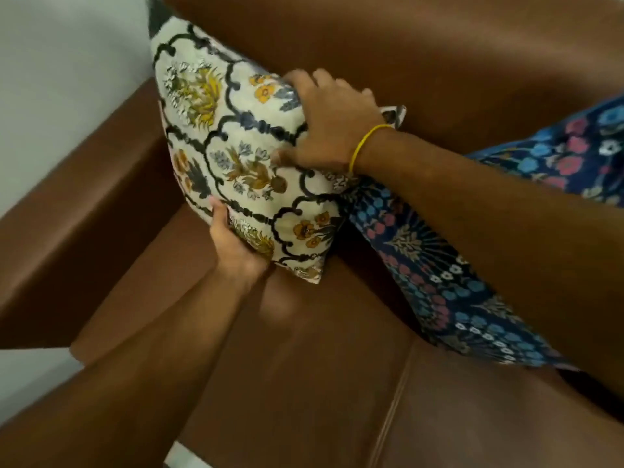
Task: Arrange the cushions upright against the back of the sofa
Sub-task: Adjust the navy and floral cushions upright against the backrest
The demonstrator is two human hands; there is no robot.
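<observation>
We hold the cream cushion (236,157) in both hands, standing it on edge in the corner of the sofa (304,349). Our right hand (324,130) is clamped over its upper right edge, fingers curled over the top toward the backrest (405,45), thumb pressing the printed front. Our left hand (236,244) grips the lower edge from below, fingers wrapped under the fabric, thumb up on the front face. Between the two grips the cushion stands near upright, tilted a bit, its far side against the backrest and the armrest (84,204) just left of the left-hand grip. Its bottom corner, right of the left hand, touches the seat. Just right of the right-hand grip, under our right forearm, the navy cushion (439,282) leans against the backrest, its near edge touching the cream one. A yellow band (363,145) circles the right wrist. Wall (67,62) shows beyond the armrest.
</observation>
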